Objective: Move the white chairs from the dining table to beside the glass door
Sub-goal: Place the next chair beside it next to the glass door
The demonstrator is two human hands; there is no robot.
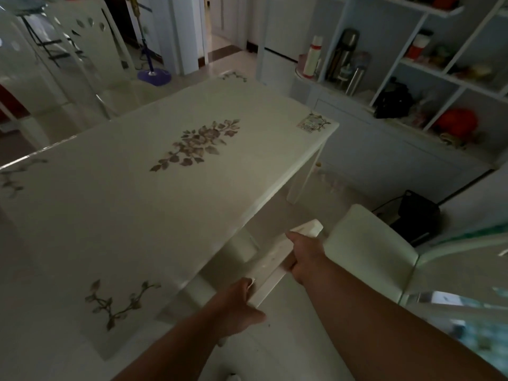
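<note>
The person stands at the long side of the dining table (154,193), a white table with a brown flower pattern printed in the middle and small leaf patterns near the corners. Both bare arms reach forward to one white chair (277,259) that is pushed in at this side of the table, with its seat hidden under the table edge. Only the top rail of its back is clear to see, and it runs diagonally beside the table edge. The left hand (242,306) holds the near end of this rail, with the fingers curled over the top and the thumb on the near side. The right hand (305,257) holds the rail further along, with the fingers wrapped around it so that the fingertips are hidden behind the wood. Just to the right of this chair a second white chair (365,254) stands with its padded seat or back turned to the viewer; I cannot tell which part it is. On the far side of the table, at the upper left, more white chairs (90,45) with leaf-shaped holes in the backs stand close together. A purple mop (152,70) stands on the floor behind them. At the right, white shelves (428,67) against the wall hold flasks, bottles and other small things, which are too blurred to name.
</note>
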